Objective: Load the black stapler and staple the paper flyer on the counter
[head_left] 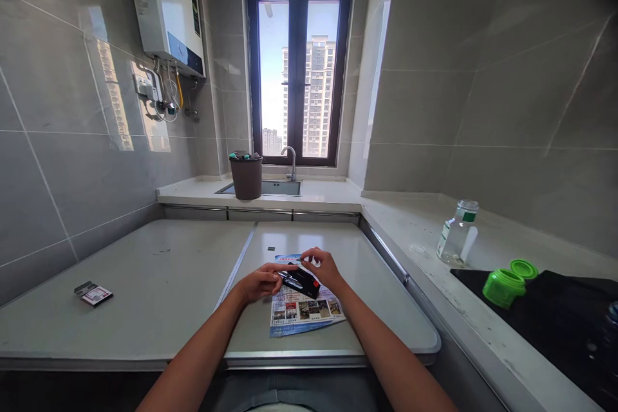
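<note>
Left hand (263,282), index finger extended and the others curled, at the left end of a flat, glossy black rectangular object with a red mark (300,282); its grip cannot be told. Right hand (322,267), thumb and fingertips narrowed at the object's far edge; any piece between them is too small to tell. Beneath the object, a multicoloured printed paper leaflet (303,324); beyond the hands, a small dark rectangular piece (271,248).
</note>
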The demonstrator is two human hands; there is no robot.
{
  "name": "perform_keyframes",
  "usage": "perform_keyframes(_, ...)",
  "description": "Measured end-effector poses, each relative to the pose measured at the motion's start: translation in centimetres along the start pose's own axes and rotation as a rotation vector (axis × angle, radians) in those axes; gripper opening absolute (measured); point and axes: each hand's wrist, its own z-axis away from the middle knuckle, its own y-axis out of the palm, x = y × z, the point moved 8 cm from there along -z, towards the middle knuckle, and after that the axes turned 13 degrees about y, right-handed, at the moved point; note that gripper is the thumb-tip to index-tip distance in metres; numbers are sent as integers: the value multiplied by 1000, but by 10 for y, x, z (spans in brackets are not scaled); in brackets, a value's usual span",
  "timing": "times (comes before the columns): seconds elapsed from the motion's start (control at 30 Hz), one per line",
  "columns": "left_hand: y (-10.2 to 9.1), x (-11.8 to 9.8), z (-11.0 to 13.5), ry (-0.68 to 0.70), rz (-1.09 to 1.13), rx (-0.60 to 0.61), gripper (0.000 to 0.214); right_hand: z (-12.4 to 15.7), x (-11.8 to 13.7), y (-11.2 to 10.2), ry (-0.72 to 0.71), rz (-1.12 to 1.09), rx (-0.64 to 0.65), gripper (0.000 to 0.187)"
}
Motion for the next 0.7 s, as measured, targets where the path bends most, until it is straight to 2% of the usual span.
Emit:
perform_keyframes(0.07, -4, -5, -1, 61, -24, -60, 70, -5, -10, -12, 61, 35, -106, 17)
perform_keyframes(0.17, -17, -13, -3, 174, -38, -214, 63, -9, -31, -31, 166, 119, -255, 17)
perform_keyframes(0.27, -43, -20, -2, 269, -109, -468, 50, -8, -51, -44, 260, 211, -339, 22)
perform_keyframes(0.37, -71, -24, 4, 331, -208, -708, 33, -6, -67, -50, 340, 288, -357, 25)
perform_keyframes(0.5, -96, -23, 14, 339, -329, -906, 23, -6, -82, -50, 413, 363, -334, 30)
perform_keyframes(0.6, -103, -24, 22, 325, -488, -999, 16, -8, -91, -51, 446, 410, -320, 36)
perform_keyframes(0.7, -99, -27, 24, 324, -674, -1017, 11, -9, -97, -52, 467, 451, -311, 35)
